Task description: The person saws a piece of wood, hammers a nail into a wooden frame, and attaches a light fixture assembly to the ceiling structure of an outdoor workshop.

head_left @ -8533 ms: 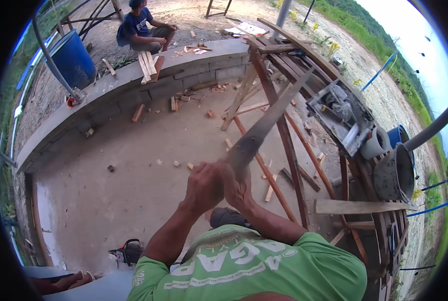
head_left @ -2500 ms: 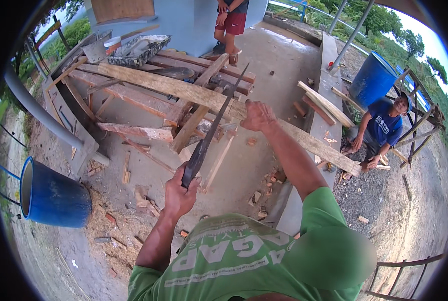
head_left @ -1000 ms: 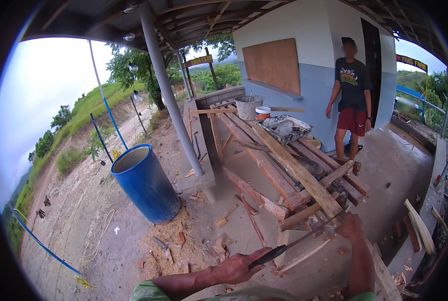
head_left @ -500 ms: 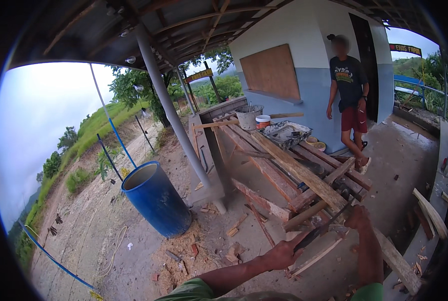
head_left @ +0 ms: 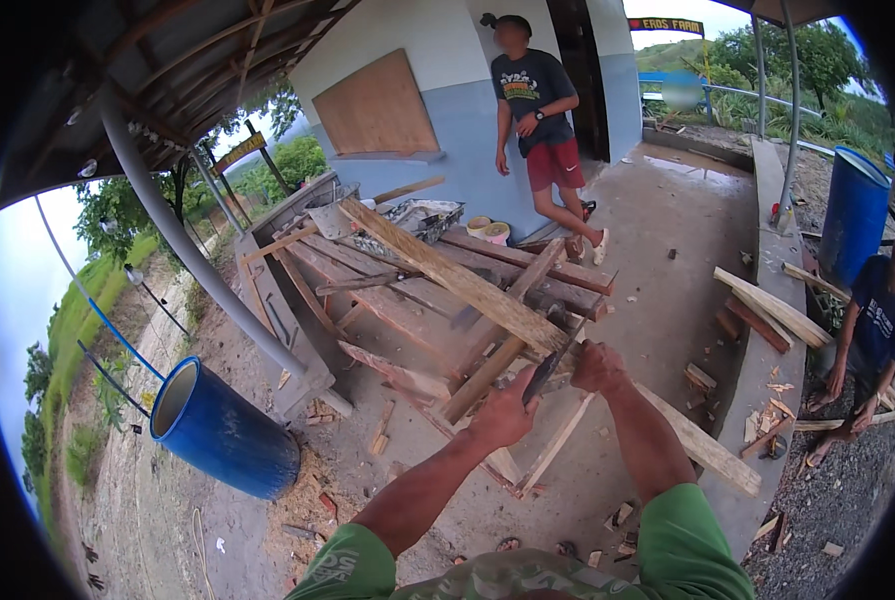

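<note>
A long dark-bladed knife (head_left: 542, 376) is in my left hand (head_left: 504, 412), whose fingers wrap round its handle end. The blade slants up and away across the near part of a rough, pale plank (head_left: 457, 284). My right hand (head_left: 599, 367) is closed beside the far part of the blade; what it grips is hidden. That plank rests at a slant over a pile of reddish-brown timbers (head_left: 402, 320). Past my right forearm another stretch of pale wood (head_left: 702, 443) shows; my hands hide whether it is the same plank.
Left stands a blue barrel (head_left: 229, 435) beside a grey post (head_left: 192, 245). A person (head_left: 537, 110) stands by the wall behind the timbers; another person (head_left: 872, 325) sits low at right, past a concrete curb (head_left: 767, 370). Wood offcuts (head_left: 772, 310) and chips litter the ground.
The view has swung right, bringing the seated person and a second blue barrel into sight. My hands stay at the plank, now closer together. The standing person's forearm has come up across the body.
</note>
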`<state>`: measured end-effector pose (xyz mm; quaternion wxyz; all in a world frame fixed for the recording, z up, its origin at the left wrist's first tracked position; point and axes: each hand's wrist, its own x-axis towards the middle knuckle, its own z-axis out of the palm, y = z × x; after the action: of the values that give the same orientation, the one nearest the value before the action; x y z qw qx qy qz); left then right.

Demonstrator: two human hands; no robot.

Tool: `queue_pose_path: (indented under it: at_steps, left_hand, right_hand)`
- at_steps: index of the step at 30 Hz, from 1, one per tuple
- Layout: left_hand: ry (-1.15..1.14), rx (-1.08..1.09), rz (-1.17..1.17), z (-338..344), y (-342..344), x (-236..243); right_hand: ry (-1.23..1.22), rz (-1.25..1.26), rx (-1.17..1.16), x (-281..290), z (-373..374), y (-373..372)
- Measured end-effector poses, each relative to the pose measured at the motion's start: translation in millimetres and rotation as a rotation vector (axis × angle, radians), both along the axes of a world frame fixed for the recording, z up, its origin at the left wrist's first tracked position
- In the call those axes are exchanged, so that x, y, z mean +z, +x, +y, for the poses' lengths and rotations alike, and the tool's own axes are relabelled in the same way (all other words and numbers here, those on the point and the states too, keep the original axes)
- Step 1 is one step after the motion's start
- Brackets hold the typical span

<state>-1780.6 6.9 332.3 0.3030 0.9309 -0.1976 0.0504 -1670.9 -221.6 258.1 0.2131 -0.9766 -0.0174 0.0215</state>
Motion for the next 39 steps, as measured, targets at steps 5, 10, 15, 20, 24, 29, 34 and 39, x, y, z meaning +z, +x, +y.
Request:
queue_pose_path:
  at_steps: [5,10,15,20,24,29,34,39]
  left_hand:
    - [0.167,0.047,0.238,46,-78,16]
    - [0.163,0.103,0.159,76,-133,36]
    - [0.211,0.099,0.171,74,-130,29]
    - [0.194,0.048,0.162,47,-114,31]
    - [0.186,0.141,0.182,-14,-28,-4]
    - [0.091,0.072,0.046,-25,-3,-15]
    - [0.188,0.138,0.115,53,-136,10]
    - [0.14,0.135,0.146,-1,-37,-12]
  right_hand:
    - [0.119,-0.018,-0.091,-43,-5,7]
    - [0.13,-0.199,-0.03,-39,-4,9]
    - [0.093,-0.046,0.006,-14,-2,5]
    - [0.098,0.006,-0.016,-25,-21,8]
    - [0.053,0.042,0.016,-7,-15,4]
    - [0.066,0.074,0.055,-4,-10,11]
    - [0.041,0.026,0.03,-15,-28,18]
    - [0.055,0.016,0.017,-10,-19,10]
